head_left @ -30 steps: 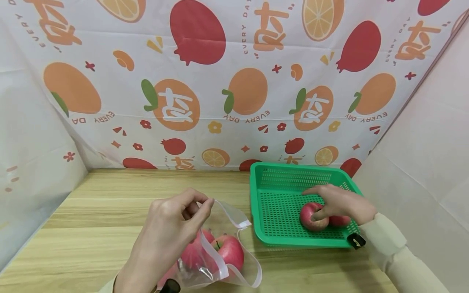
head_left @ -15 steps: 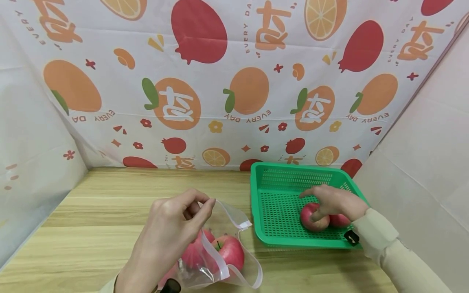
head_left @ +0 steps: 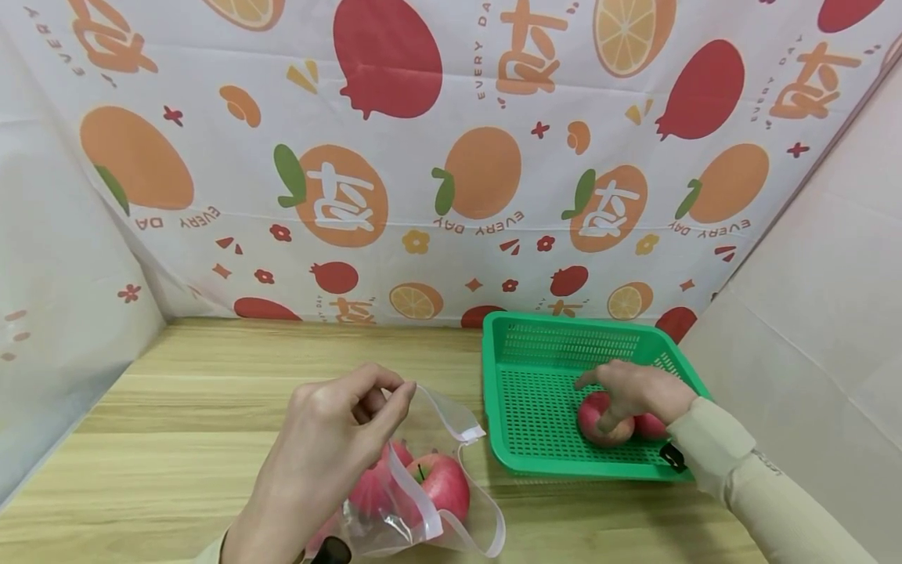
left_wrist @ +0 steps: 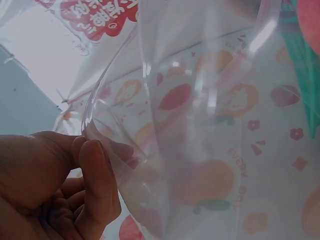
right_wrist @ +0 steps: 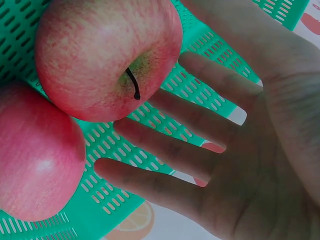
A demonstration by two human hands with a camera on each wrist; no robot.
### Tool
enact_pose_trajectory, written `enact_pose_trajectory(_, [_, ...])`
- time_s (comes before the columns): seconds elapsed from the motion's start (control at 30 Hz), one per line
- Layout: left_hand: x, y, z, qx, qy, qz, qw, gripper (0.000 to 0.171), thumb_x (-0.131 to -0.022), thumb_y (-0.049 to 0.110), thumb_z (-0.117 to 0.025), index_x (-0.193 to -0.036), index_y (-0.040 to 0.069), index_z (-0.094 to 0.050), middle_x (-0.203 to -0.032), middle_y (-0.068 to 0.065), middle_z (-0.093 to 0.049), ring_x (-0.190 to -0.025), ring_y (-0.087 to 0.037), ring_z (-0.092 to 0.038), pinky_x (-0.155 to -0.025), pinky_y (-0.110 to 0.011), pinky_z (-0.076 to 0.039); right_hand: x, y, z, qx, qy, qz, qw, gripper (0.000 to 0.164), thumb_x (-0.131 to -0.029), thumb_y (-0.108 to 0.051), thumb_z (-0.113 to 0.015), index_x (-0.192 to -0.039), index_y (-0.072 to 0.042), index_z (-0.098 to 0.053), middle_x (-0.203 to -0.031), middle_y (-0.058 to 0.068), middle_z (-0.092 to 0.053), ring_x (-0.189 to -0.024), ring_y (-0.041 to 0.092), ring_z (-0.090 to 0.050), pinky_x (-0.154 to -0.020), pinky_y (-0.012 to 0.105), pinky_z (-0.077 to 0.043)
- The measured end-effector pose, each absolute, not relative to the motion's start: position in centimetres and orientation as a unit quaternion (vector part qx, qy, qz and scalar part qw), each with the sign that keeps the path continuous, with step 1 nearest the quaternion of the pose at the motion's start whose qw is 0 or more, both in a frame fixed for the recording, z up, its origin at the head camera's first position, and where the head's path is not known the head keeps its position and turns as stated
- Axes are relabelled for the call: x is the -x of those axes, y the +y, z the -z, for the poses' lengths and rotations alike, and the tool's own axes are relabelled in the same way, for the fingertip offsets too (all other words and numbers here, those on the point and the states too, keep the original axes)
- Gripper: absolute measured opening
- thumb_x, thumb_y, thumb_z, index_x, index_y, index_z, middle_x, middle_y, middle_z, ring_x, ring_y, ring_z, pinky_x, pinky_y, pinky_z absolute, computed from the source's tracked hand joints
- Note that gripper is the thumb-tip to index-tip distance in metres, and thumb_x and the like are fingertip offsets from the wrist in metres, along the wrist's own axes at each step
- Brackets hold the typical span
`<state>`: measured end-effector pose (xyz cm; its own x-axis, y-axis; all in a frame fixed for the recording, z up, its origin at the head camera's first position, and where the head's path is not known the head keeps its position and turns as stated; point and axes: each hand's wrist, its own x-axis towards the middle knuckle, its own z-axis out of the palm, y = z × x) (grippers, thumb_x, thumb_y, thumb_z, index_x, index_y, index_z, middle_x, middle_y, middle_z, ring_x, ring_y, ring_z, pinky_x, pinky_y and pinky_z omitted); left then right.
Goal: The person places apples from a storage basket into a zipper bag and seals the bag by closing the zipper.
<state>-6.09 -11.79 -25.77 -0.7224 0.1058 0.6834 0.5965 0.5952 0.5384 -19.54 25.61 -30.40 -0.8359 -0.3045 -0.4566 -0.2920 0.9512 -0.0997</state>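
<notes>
My left hand [head_left: 317,446] pinches the rim of a clear plastic zip bag [head_left: 377,540] between thumb and fingertips. Inside the bag lie several red apples, one of them [head_left: 445,487] with its stem up just behind the mouth strip. In the left wrist view the bag's film [left_wrist: 150,90] hangs stretched from the pinch. My right hand [head_left: 647,392] reaches down into the green basket [head_left: 496,427], over a red apple [head_left: 593,409]. The right wrist view has its fingers [right_wrist: 165,182] straight and spread beside that apple [right_wrist: 95,55]. A second apple [right_wrist: 35,155] lies against it, partly behind my hand from above.
The basket stands at the right of the wooden table [head_left: 211,407], near the right white side wall [head_left: 810,329]. A fruit-print cloth [head_left: 402,157] closes off the back. The left wall [head_left: 63,235] rises beside the table's left edge.
My right hand has shifted slightly left over the apple, its forearm drawing in too. The left hand and the bag stay in place. The head view has tilted a little.
</notes>
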Motion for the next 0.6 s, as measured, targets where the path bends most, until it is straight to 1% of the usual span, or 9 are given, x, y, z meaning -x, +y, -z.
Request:
enact_pose_trajectory(0.07, [5.99, -11.84, 25.82, 0.207, -0.839, 0.402, 0.304, 0.021, -0.081, -0.002, -0.082, -0.081, 0.017, -0.073, -0.061, 0.022, -0.052, -0.052, 0.008, -0.041, -0.045, -0.011, -0.035, 19.50, 25.50, 30.48, 0.152, 0.958, 0.010, 0.243, 0.071, -0.071, -0.027, -0.093, -0.135, -0.022, -0.065, -0.133, 0.014, -0.062, -0.115, 0.034, -0.052, -0.084, 0.059, -0.056])
enact_pose_trajectory(0.13, [5.91, -11.89, 25.84, 0.206, -0.838, 0.405, 0.301, 0.021, -0.081, -0.001, -0.082, -0.081, 0.018, -0.073, -0.061, 0.022, -0.051, -0.051, 0.008, -0.041, -0.044, -0.011, -0.035, 19.47, 25.41, 30.51, 0.152, 0.958, 0.008, 0.244, 0.071, -0.071, -0.027, -0.094, -0.136, -0.022, -0.065, -0.133, 0.014, -0.061, -0.115, 0.034, -0.052, -0.084, 0.059, -0.056])
enact_pose_trajectory(0.33, [5.86, -12.04, 25.82, 0.209, -0.835, 0.406, 0.307, 0.023, -0.080, -0.002, -0.082, -0.080, 0.018, -0.072, -0.061, 0.022, -0.050, -0.049, 0.009, -0.039, -0.044, -0.011, -0.033, 19.41, 25.24, 30.55, 0.151, 0.956, -0.004, 0.252, 0.069, -0.071, -0.026, -0.093, -0.134, -0.022, -0.065, -0.131, 0.014, -0.061, -0.113, 0.033, -0.052, -0.083, 0.059, -0.056])
enact_pose_trajectory(0.6, [5.87, -12.22, 25.80, 0.210, -0.836, 0.401, 0.311, 0.023, -0.079, -0.003, -0.083, -0.080, 0.017, -0.072, -0.062, 0.021, -0.052, -0.052, 0.007, -0.041, -0.046, -0.010, -0.035, 19.49, 24.98, 30.83, 0.146, 0.956, -0.018, 0.255, 0.071, -0.070, -0.025, -0.093, -0.135, -0.019, -0.065, -0.127, 0.013, -0.062, -0.112, 0.034, -0.051, -0.079, 0.056, -0.057])
